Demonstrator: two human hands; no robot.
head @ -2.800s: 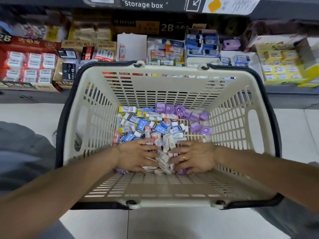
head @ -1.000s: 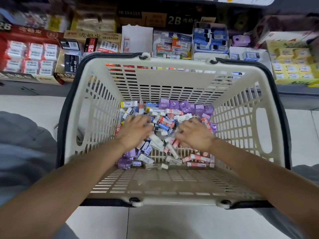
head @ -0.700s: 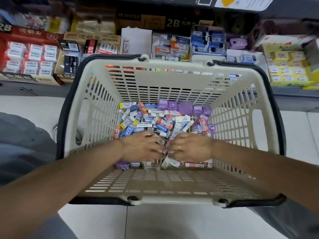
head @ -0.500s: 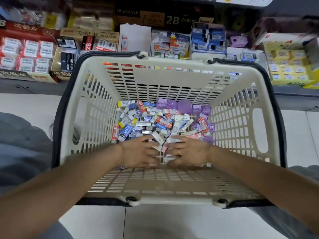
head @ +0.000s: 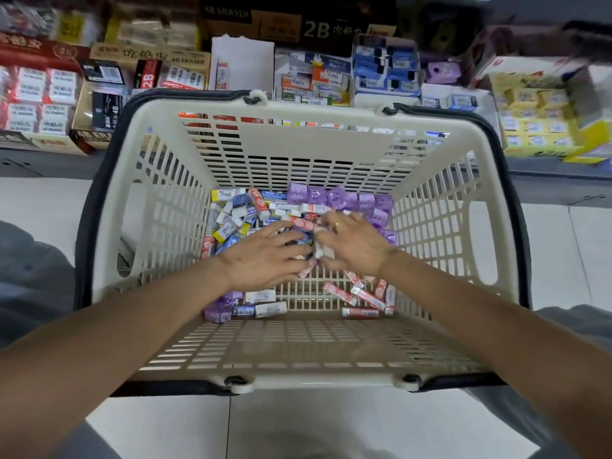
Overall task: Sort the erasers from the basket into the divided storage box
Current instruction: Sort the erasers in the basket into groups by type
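Observation:
A cream plastic basket point(head: 314, 109) with dark handles stands on the floor before me. On its bottom lies a pile of mixed erasers point(head: 236, 215) in white, blue, yellow and red sleeves, with purple erasers point(head: 344, 198) along the far side. My left hand point(head: 265, 258) lies flat on the middle of the pile with fingers spread. My right hand point(head: 356, 243) rests beside it, fingers reaching over the erasers toward the purple ones. The two hands almost touch. Red-and-white erasers point(head: 364, 296) lie loose at the near right, a few purple and white erasers point(head: 231, 308) at the near left.
Behind the basket a low shelf holds open boxes of erasers: a red box point(head: 36, 97) at left, a blue-filled box point(head: 385, 66) in the middle, a yellow box point(head: 533, 117) at right. White floor tiles point(head: 298, 425) lie around the basket. My knees flank it.
Both hands have slid from the near side of the pile to its middle. Erasers have shifted with them, and red-and-white ones now lie uncovered at the near right.

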